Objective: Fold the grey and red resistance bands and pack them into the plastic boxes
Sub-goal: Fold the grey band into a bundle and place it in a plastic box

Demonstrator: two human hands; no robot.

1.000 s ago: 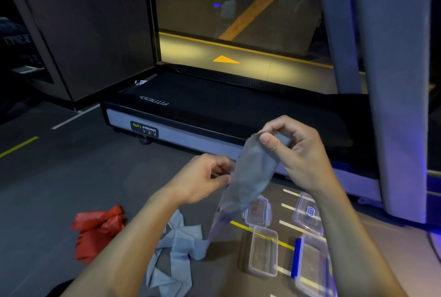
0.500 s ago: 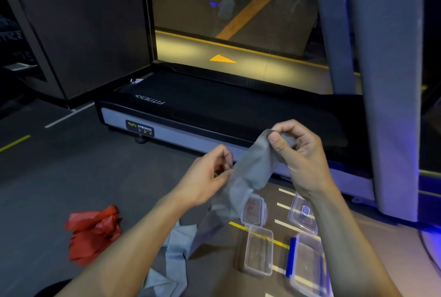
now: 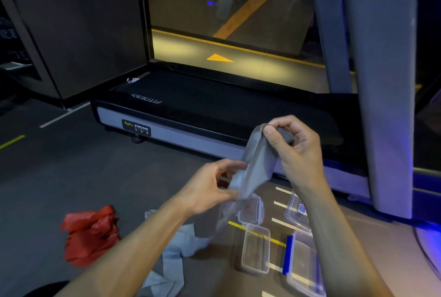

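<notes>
Grey band (image 3: 256, 168) cloth hangs between the person's two hands, just above the plastic boxes (image 3: 256, 247). Its long tail drops down and lies in a heap on the floor, to the left of the boxes. The red band (image 3: 89, 234) sits crumpled on the floor too, further left of the boxes and well apart from them.

What could go wrong? The band looks slippery and stretchy, so the fold could pop open if one hand lets go too soon. The tail on the floor could also twist, and then the folded band might be too fat for a box.

The left hand (image 3: 207, 189) is curled, with thumb and fingers pinching the lower part of the grey band. The right hand (image 3: 296, 151) is curled too, pinching the top end of the band, higher above the boxes.

Beyond the boxes stands a black treadmill (image 3: 214, 106).
</notes>
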